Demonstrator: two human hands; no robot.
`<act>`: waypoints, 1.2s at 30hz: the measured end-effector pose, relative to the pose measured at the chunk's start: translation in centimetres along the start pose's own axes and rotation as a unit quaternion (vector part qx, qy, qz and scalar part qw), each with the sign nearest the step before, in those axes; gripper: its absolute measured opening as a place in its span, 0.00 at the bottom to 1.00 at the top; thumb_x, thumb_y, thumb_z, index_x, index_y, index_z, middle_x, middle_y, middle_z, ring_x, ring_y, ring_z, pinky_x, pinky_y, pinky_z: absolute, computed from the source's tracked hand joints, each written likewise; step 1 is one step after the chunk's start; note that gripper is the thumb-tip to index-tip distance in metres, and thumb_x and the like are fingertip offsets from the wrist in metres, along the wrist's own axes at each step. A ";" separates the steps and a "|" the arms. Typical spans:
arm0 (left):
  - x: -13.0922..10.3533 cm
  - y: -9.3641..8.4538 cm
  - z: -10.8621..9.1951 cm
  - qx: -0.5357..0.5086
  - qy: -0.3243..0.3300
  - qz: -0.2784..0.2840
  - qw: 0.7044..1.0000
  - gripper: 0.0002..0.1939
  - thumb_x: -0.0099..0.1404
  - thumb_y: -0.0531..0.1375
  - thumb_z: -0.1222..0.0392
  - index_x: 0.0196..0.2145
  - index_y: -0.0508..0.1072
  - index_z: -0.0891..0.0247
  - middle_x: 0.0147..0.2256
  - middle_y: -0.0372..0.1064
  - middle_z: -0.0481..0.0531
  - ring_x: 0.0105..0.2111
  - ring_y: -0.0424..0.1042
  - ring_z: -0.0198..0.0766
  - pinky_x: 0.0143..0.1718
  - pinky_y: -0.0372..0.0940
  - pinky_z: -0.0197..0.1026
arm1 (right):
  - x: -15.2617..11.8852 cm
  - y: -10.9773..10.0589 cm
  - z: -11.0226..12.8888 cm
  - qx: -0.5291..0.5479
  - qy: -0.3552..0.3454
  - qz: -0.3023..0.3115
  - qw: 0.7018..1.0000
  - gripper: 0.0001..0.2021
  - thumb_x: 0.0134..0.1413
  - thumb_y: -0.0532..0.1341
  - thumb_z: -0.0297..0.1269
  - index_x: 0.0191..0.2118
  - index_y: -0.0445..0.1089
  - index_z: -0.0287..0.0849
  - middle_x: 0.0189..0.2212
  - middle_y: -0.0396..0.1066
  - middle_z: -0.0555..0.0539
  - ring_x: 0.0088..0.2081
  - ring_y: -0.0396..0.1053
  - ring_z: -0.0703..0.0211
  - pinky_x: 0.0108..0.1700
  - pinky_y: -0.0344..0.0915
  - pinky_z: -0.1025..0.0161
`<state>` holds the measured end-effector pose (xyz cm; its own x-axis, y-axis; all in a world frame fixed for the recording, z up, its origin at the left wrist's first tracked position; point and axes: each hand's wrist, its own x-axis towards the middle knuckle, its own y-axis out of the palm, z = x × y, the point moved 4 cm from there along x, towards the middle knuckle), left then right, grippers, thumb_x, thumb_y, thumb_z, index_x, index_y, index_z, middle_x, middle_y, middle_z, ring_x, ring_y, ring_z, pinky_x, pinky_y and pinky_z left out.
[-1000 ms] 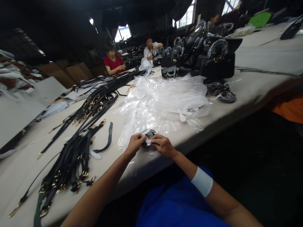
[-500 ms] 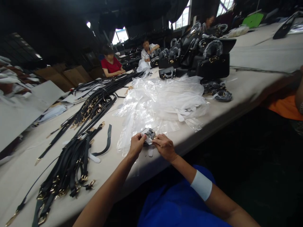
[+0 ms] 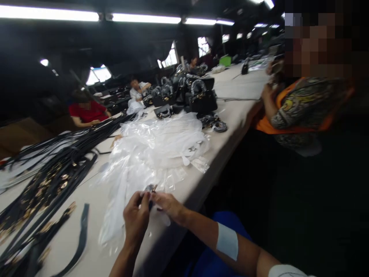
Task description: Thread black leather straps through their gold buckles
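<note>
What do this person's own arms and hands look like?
The left hand and right hand wear no gloves; the visible left forearm is bare. The right forearm has a pale bluish patch or band, and higher up something white, perhaps a sleeve.

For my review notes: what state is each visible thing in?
left hand: closed on dark item
right hand: closed on the same item
dark item: held, mostly hidden
plastic bags: heaped, overlapping
straps: bunched lengthwise
single strap: curved, lying apart
handbags: clustered, front one upright
ceiling lights: lit
</note>
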<state>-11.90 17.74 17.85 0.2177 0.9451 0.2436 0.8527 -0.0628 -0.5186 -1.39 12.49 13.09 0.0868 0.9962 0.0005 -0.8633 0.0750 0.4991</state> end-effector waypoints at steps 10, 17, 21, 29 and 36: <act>3.9 -1.1 0.4 -0.159 -0.040 -0.161 0.973 0.11 0.62 0.54 0.54 0.27 0.67 0.63 0.23 0.63 0.45 0.25 0.63 0.35 0.30 0.61 0.37 | 2.5 -2.1 -1.5 0.100 0.022 -0.008 0.995 0.24 0.34 0.74 0.49 0.37 0.76 0.37 0.35 0.74 0.46 0.34 0.70 0.63 0.43 0.68 0.61; 4.6 -2.1 2.6 -0.246 -0.070 -0.162 0.953 0.13 0.62 0.55 0.51 0.29 0.67 0.64 0.26 0.66 0.47 0.26 0.66 0.32 0.31 0.64 0.37 | 3.5 -1.7 -1.1 -0.083 -0.090 -0.054 0.991 0.34 0.43 0.67 0.31 0.59 0.63 0.50 0.58 0.59 0.44 0.30 0.69 0.71 0.36 0.71 0.65; 4.5 -2.4 2.0 -0.274 -0.070 -0.157 0.946 0.12 0.61 0.57 0.52 0.29 0.68 0.64 0.27 0.66 0.47 0.26 0.66 0.32 0.30 0.64 0.36 | 5.1 -0.7 -0.2 -0.281 -0.202 -0.097 0.933 0.31 0.46 0.64 0.27 0.59 0.64 0.50 0.56 0.61 0.43 0.36 0.71 0.65 0.44 0.72 0.62; 5.6 -4.9 0.1 -0.317 -0.043 -0.188 0.929 0.10 0.62 0.57 0.55 0.29 0.68 0.65 0.26 0.65 0.46 0.23 0.63 0.29 0.26 0.60 0.34 | 6.6 -5.1 -0.2 -0.366 -0.181 -0.181 0.895 0.24 0.48 0.57 0.20 0.52 0.70 0.40 0.49 0.67 0.37 0.40 0.74 0.53 0.44 0.73 0.54; 5.1 -5.2 -3.8 -0.296 0.027 -0.202 0.933 0.07 0.62 0.58 0.59 0.28 0.69 0.64 0.26 0.66 0.45 0.24 0.65 0.30 0.29 0.63 0.34 | 0.0 -4.0 6.5 -0.395 -0.308 -0.221 0.837 0.23 0.51 0.51 0.18 0.47 0.75 0.44 0.52 0.68 0.40 0.56 0.62 0.46 0.61 0.57 0.45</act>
<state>-13.42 21.64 24.84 -0.1680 0.9138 0.3697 0.9798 0.1136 0.1646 5.32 11.90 16.68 0.5143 0.6708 0.5343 -0.7181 0.6775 -0.1594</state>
